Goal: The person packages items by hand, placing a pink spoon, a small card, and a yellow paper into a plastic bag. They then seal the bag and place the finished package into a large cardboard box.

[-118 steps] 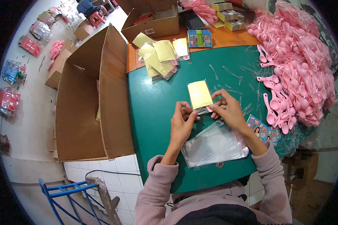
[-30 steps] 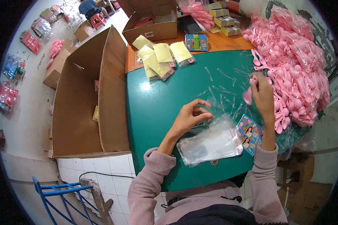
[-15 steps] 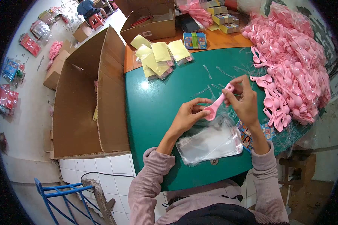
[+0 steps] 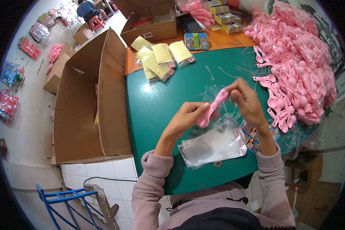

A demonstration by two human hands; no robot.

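Between my two hands, above the green tabletop (image 4: 157,115), a pink plastic spoon (image 4: 217,102) is held at a slant. My left hand (image 4: 188,118) is closed around its lower bowl end, with the thumb on top. At the upper handle end, the curled fingers of my right hand (image 4: 246,100) grip the tip, slightly blurred. Below lies a stack of clear plastic bags (image 4: 214,147). Colorful printed cards (image 4: 252,143) are partly hidden under my right forearm. Several loose pink spoons (image 4: 274,96) lie to the right of my right hand.
A large heap of bagged pink spoons (image 4: 295,57) rises at the right. Packs with yellow cards (image 4: 157,61) lie at the back left, near a banded card stack (image 4: 196,41). A tall open cardboard box (image 4: 113,99) borders the table's left edge. A person (image 4: 87,10) sits far off.
The spoon has turned over, so its bowl's hollow no longer faces me. Both hands shifted slightly left, and my left thumb now lies across the spoon.
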